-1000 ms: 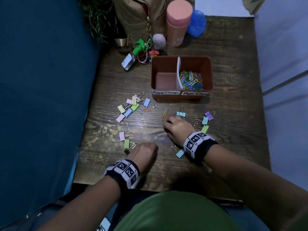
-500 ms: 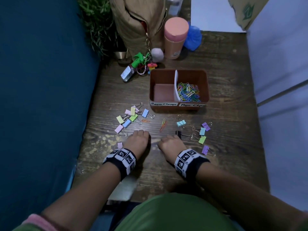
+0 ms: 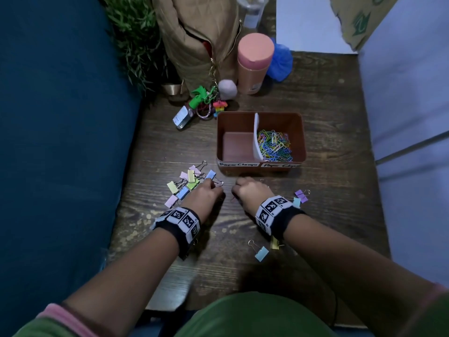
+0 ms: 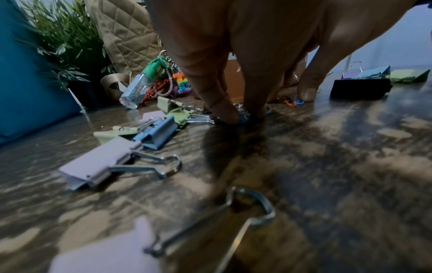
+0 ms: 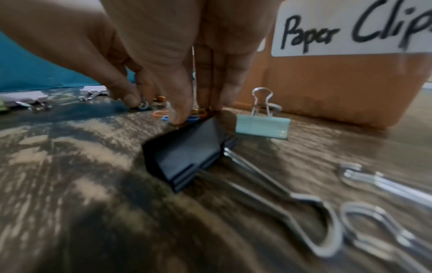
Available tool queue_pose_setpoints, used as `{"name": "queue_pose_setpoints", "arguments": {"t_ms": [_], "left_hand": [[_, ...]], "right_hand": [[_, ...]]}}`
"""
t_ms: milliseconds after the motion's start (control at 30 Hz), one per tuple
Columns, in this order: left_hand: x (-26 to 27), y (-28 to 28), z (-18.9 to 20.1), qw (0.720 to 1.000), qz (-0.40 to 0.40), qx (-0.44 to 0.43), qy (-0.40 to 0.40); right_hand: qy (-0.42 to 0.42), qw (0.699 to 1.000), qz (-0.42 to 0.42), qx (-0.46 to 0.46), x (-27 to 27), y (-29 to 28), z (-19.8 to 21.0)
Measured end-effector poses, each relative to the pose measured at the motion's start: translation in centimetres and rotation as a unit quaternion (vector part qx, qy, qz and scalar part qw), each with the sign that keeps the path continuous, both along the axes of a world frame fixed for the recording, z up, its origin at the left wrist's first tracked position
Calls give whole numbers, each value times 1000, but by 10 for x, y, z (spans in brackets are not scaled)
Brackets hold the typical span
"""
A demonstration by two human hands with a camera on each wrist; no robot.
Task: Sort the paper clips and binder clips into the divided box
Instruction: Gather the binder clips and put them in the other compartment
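Currently: your left hand (image 3: 206, 194) and right hand (image 3: 250, 190) each pin a flat paper clip (image 5: 192, 118) on the surface (image 3: 328, 215) before the box (image 3: 297, 122). Clips: light, thin, slippery; slide, then pinch by an edge.
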State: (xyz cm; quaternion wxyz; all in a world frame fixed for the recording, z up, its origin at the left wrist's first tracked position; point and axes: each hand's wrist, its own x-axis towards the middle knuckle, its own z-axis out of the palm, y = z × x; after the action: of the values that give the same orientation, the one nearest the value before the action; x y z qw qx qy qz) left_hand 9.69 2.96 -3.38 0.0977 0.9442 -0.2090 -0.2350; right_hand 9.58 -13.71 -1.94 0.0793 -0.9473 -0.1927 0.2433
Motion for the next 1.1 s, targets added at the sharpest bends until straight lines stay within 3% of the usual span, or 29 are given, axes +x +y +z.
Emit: {"name": "queue_pose_setpoints", "arguments": {"t_ms": [233, 400, 600, 867, 1100], "left_hand": [[1, -2, 5, 1000, -8, -18, -6], [0, 2, 1, 998, -30, 36, -50], [-15, -4, 5, 999, -11, 22, -20], [-35, 1, -4, 998, 52, -19, 27], [-31, 2, -10, 995, 82, -47, 25]], "right_hand": [[-6, 1000, 0, -10, -4, 11, 6], [7, 998, -30, -46, -7, 19, 6], [19, 998, -37, -37, -19, 23, 7], [38, 992, -124, 7, -29, 21, 8], [46, 964, -242, 96, -18, 1, 9]]}}
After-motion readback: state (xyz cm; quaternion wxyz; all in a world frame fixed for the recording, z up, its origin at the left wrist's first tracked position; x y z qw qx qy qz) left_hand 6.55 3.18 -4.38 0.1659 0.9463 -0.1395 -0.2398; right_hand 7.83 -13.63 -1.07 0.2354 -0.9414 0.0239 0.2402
